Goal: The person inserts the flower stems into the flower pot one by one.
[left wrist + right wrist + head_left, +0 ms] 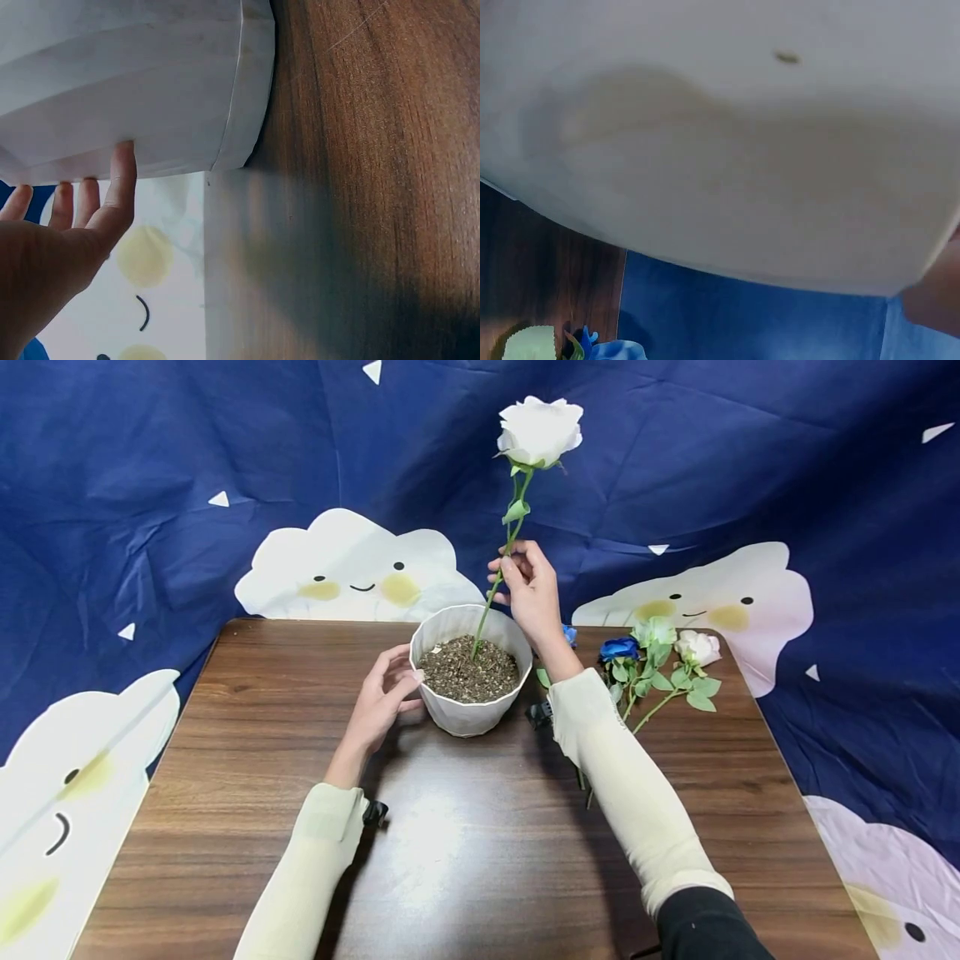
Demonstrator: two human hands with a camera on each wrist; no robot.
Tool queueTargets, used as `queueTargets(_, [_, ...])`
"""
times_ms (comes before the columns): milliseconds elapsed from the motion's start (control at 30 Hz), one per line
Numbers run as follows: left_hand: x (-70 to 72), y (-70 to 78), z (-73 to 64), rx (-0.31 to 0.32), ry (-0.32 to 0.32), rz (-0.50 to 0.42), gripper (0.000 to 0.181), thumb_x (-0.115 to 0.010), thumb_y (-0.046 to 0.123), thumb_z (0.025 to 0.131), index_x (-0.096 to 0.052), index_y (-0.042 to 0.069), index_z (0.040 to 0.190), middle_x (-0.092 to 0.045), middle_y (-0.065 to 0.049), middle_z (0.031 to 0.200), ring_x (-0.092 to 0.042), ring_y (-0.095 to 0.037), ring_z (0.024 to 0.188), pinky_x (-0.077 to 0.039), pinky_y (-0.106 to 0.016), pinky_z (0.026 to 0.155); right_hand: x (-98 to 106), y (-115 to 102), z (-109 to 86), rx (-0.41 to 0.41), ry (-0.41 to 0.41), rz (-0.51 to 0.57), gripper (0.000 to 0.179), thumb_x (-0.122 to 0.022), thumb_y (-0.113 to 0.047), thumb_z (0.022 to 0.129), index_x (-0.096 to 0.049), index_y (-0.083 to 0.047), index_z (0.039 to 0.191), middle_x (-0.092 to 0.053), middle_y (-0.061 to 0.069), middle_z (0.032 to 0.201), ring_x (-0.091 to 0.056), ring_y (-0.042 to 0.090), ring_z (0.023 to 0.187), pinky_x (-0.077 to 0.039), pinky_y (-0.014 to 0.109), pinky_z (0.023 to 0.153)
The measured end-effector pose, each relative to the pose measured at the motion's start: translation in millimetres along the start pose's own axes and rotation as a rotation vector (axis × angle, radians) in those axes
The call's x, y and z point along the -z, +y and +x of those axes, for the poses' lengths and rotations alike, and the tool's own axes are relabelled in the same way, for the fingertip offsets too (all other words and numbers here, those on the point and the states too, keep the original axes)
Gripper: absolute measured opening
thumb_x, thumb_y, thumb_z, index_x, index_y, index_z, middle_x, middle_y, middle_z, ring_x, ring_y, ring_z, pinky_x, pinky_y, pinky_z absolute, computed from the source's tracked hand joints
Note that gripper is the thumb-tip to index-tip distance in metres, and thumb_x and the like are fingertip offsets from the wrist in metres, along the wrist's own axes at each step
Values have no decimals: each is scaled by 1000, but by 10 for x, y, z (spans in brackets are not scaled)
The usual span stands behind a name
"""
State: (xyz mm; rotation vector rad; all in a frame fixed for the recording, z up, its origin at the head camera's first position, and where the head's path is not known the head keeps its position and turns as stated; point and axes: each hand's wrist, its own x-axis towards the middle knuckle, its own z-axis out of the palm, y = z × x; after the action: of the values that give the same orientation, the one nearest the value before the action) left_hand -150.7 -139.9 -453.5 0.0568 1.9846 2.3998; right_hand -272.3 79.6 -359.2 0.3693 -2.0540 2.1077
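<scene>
A white rose [540,433] on a long green stem stands tilted in a white pot [468,718], its lower end in the dark soil [471,672]. My right hand [531,589] pinches the stem between thumb and fingers, above the pot's back right rim. On the pot's left side, my left hand [382,697] rests its fingertips against the wall; the left wrist view shows the thumb [122,176] straight against the faceted side. In the right wrist view the pot wall [727,187] fills most of the picture and hides the stem; only a blurred edge of the hand shows.
Right of the pot lie several cut flowers on the wooden table [262,735]: a blue rose [619,649], a pale green rose [655,631] and a white-pink rose [697,647]. The right forearm covers part of their stems. A blue cloth [420,460] with smiling clouds hangs behind.
</scene>
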Motion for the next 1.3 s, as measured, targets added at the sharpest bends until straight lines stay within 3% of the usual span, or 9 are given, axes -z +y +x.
queueTargets(200, [3,0,6,-2,0,9,53,-62,8,97,-43,6,147,-48,-21,139,-55,-26,115,-55,-61,89,-59,26,-4,-5,-43,-46,17,-52,-9,106,-59,-1,119,-68,11,99,-66,23,89,-56,23,61])
queueTargets(467, [0,7,5,-4,-1,11,53,-61,8,97,-43,6,147,-47,-21,139,-54,-29,117,-54,-64,90,-98,47,-7,-9,-71,-48,21,-52,-8,106,-56,6,121,-66,27,106,-66,20,86,-56,23,62])
queueTargets(700, [-2,-1,1,-3,-2,10,53,-61,8,97,-43,7,147,-48,-21,139,-54,-25,115,-55,-62,90,-91,85,-11,-30,-85,-34,19,-53,-10,106,-57,3,118,-67,19,98,-66,28,89,-60,30,67])
queueTargets(967, [4,-10,-3,-4,-4,19,54,-61,8,98,-43,7,148,-47,-21,139,-55,-24,114,-55,-61,91,-115,153,-53,14,-122,-75,20,-51,-10,106,-56,6,116,-64,5,90,-64,14,81,-60,32,64])
queueTargets(1300, [5,-10,1,-4,-6,20,54,-61,9,98,-43,6,148,-47,-21,140,-55,-24,114,-56,-59,91,-101,200,-40,0,-134,-46,16,-50,-4,106,-57,7,114,-63,13,92,-63,17,80,-62,40,66])
